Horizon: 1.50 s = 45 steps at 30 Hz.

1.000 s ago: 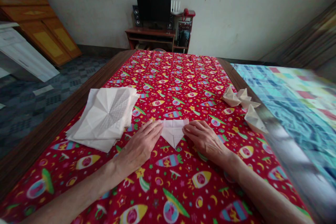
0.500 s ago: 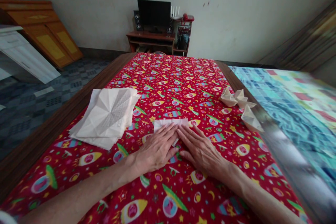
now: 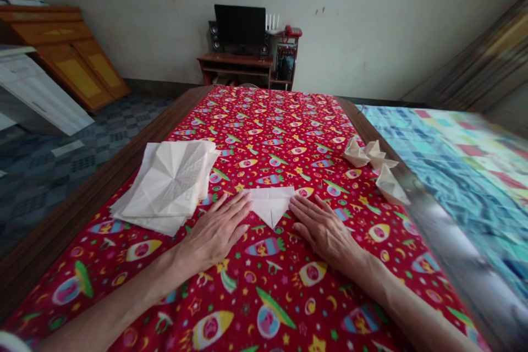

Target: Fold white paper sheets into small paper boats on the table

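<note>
Folded white pointed paper [image 3: 270, 203] lies newly uncovered, seemingly pressed flat, left hand [image 3: 216, 228] and right hand [image 3: 324, 229] parted, grips spread.

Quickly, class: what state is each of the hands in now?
Left hand: open, palm down, at the left corner of the white, pointed, folded paper.
Right hand: open, palm down, at its right corner.

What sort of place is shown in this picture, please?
Probably a room in a home: a monitor stands on a small desk, a wooden cabinet is at the left, and what looks like a bed is at the right.
</note>
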Available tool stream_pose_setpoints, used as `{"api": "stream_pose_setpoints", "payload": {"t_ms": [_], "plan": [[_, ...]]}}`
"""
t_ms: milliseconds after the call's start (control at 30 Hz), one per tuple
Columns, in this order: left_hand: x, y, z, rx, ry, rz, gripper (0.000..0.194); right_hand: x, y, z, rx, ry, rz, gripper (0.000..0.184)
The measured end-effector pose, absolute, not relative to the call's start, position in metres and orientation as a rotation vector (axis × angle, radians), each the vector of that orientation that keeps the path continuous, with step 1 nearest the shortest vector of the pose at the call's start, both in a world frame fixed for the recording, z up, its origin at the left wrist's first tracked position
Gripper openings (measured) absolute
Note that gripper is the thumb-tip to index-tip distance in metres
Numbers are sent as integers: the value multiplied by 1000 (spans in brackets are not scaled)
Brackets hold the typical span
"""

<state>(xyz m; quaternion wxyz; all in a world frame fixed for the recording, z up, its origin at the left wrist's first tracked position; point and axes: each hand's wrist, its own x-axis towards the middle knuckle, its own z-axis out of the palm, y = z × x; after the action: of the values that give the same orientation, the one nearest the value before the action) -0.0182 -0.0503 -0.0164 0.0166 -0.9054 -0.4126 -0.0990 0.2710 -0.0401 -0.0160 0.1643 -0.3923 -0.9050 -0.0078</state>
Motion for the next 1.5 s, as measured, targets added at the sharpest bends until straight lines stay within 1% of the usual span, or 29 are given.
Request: {"api": "stream_pose_setpoints", "payload": {"t_ms": [67, 233, 333, 400, 433, 467, 500, 567, 633, 767, 900, 1000, 1100, 1133, 1167, 1200, 1267, 1300, 1400, 1500], "plan": [[-22, -49, -16, -2797, -1309, -417, 40, 268, -38, -16, -1124, -2517, -24, 37], [-16, -27, -10, -2715, -1356, -875, 22, 255, -18, -11, -1117, -2447, -18, 21], [-7, -4, -8, -2741, -1435, -826, 9, 250, -5, -10, -1197, -2434, -30, 19], [-3, 8, -9, -2729, -1494, -753, 34, 249, 2, -13, -1233, -2389, 4, 16], [-1, 13, -9, -2727, -1520, -712, 43, 249, 5, -15, -1240, -2358, 24, 17], [1, 16, -9, -2731, -1547, -668, 49, 251, 8, -17, -1238, -2330, 38, 23], [2, 19, -8, -2741, -1585, -616, 52, 252, 10, -21, -1229, -2311, 48, 32], [5, 21, -3, -2795, -1703, -486, 51, 255, 15, -26, -1203, -2297, 62, 49], [9, 22, 5, -2838, -1845, -360, 51, 258, 17, -30, -1173, -2302, 80, 57], [11, 29, 16, -2887, -1965, -263, 45, 258, 17, -28, -1170, -2325, 116, 58], [8, 35, 14, -3013, -1984, -203, 24, 257, 15, -21, -1197, -2337, 166, 60], [8, 33, 11, -3059, -1991, -229, 15, 256, 17, -19, -1230, -2299, 273, 65], [11, 27, 14, -3037, -2016, -320, 11, 256, 21, -17, -1274, -2237, 437, 70], [13, 25, 16, -3023, -2023, -348, 10, 255, 23, -14, -1284, -2220, 497, 68], [15, 23, 18, -3003, -2016, -389, 10, 255, 23, -11, -1284, -2204, 546, 62], [16, 21, 22, -2973, -1981, -450, 9, 255, 23, -7, -1268, -2189, 575, 49], [19, 18, 29, -2880, -1814, -625, 7, 254, 22, 4, -1182, -2148, 547, 17], [20, 16, 33, -2823, -1687, -720, 7, 254, 21, 9, -1121, -2121, 489, 7], [21, 10, 41, -2654, -1315, -867, 13, 253, 16, 22, -973, -2098, 230, 11], [20, 2, 37, -2605, -1140, -773, 17, 253, 10, 21, -956, -2232, -60, 17]]}}
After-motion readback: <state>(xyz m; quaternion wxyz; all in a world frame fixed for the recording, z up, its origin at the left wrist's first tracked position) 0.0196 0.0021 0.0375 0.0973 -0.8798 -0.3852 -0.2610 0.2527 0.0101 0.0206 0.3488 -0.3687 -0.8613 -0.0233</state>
